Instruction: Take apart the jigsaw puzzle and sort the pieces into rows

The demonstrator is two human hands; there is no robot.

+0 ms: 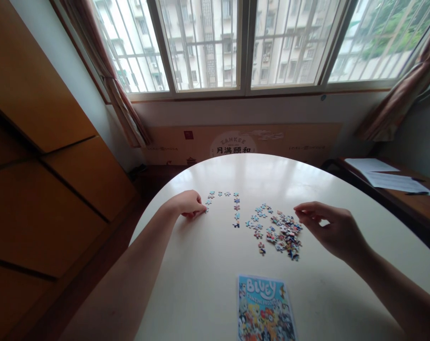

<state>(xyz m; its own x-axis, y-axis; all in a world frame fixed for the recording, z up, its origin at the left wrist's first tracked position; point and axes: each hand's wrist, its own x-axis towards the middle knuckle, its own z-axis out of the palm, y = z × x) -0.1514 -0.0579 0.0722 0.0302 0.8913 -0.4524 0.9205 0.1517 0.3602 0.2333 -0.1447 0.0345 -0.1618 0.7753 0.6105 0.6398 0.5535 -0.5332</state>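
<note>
My left hand [190, 203] is closed, its fingertips on a small jigsaw puzzle piece [206, 209] at the lower end of the left column of pieces. Spaced-out pieces form a row [228, 193] along the top and a column [236, 207] down the right. Beside the right edge of a loose heap of puzzle pieces [289, 232], my right hand [330, 225] hovers with thumb and forefinger pinched together. Whatever lies between those fingertips is too small to make out. Several scattered pieces [258, 226] lie between the heap and the right column.
A picture card marked "Bluey" [266, 308] lies near me on the round white table [196, 284]. To the right, a brown side table [426, 182] carries papers [396, 182] and pens. Wooden cabinets [58, 213] stand on the left, and barred windows [207, 45] are ahead.
</note>
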